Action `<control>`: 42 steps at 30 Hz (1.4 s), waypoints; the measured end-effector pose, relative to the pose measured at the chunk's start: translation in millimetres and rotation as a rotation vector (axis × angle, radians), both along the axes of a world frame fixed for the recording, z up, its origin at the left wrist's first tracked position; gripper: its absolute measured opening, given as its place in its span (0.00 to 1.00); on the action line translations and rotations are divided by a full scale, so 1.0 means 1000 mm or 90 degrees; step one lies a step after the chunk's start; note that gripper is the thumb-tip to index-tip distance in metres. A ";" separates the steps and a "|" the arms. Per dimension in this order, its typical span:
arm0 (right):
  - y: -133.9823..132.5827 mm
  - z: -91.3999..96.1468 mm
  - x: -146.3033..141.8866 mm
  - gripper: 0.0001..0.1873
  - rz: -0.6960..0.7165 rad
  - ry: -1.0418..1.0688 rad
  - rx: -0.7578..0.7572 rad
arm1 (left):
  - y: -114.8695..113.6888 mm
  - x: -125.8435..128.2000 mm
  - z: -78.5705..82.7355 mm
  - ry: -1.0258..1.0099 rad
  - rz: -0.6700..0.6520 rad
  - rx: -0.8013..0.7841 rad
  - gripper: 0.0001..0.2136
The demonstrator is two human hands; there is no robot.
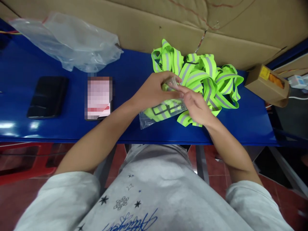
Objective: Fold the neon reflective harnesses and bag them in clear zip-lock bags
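A clear plastic bag (147, 121) lies near the table's front edge with a folded lime-green reflective strap (157, 113) and a black buckle inside. My left hand (156, 86) is closed on the bag's upper end, its fingers curled over the plastic. From the other side, my right hand (196, 104) pinches the same end, its fingertips meeting those of the left. Just behind and to the right of both hands lies a loose heap of lime-green straps (209, 77) with grey reflective stripes.
A large clear plastic bag (77, 41) lies at the back left of the blue table (134, 138). A black phone (48, 96) and a second phone (99, 96) with a lit, blurred screen lie to the left. An open cardboard box (267, 85) stands at the right edge; cardboard (154, 25) lines the back.
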State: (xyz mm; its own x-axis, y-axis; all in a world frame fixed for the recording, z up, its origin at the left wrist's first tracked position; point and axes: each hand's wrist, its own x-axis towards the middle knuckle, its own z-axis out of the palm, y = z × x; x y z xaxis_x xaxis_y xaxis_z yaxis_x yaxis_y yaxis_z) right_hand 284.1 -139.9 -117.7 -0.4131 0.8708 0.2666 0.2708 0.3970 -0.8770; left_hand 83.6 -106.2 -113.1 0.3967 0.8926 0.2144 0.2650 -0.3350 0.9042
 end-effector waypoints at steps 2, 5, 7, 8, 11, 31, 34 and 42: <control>0.005 -0.002 0.000 0.33 0.082 0.005 -0.047 | -0.003 -0.001 0.005 0.019 -0.006 0.036 0.22; 0.013 -0.003 0.000 0.34 0.097 0.048 -0.090 | -0.004 -0.005 0.011 0.054 0.002 0.059 0.24; 0.015 -0.003 0.001 0.31 0.080 0.099 -0.087 | 0.000 -0.011 0.014 0.055 -0.023 0.023 0.28; 0.016 -0.003 0.002 0.27 0.077 0.121 -0.083 | 0.003 -0.015 0.015 0.048 -0.041 -0.008 0.29; 0.014 -0.001 0.004 0.19 0.095 0.128 -0.080 | 0.012 -0.027 0.015 0.037 -0.098 -0.107 0.31; 0.026 -0.001 0.017 0.19 -0.074 0.033 0.107 | 0.011 -0.014 0.000 -0.258 -0.089 -0.371 0.20; 0.028 0.006 0.024 0.24 -0.091 0.048 0.141 | 0.012 -0.017 0.001 -0.286 -0.106 -0.423 0.18; 0.042 -0.005 0.034 0.26 -0.122 0.128 -0.069 | 0.010 -0.016 0.000 -0.315 -0.055 -0.291 0.22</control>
